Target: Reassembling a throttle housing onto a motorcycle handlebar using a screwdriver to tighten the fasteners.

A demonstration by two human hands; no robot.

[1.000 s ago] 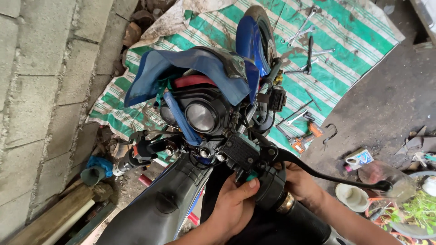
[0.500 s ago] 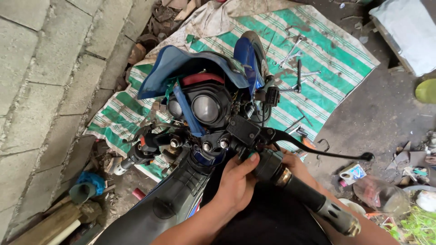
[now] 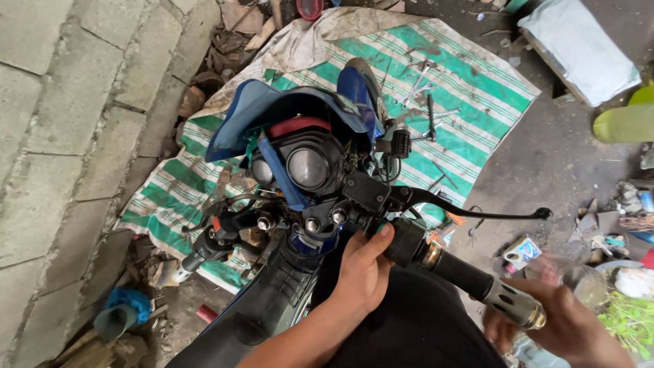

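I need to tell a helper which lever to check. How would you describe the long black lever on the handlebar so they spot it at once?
Start at the round black headlight of the blue motorcycle. Move right along the handlebar, past the left hand, to the black rubber grip. The long black lever runs above that grip, thin, gently curved, ending in a small ball tip.

1. I'm in a rough outdoor repair yard: bare dirt ground (image 3: 545, 163) beside a block wall (image 3: 75, 136).
2. Wrenches (image 3: 419, 75) lie on a striped tarp (image 3: 477, 102) under a part-stripped motorcycle (image 3: 306, 170).
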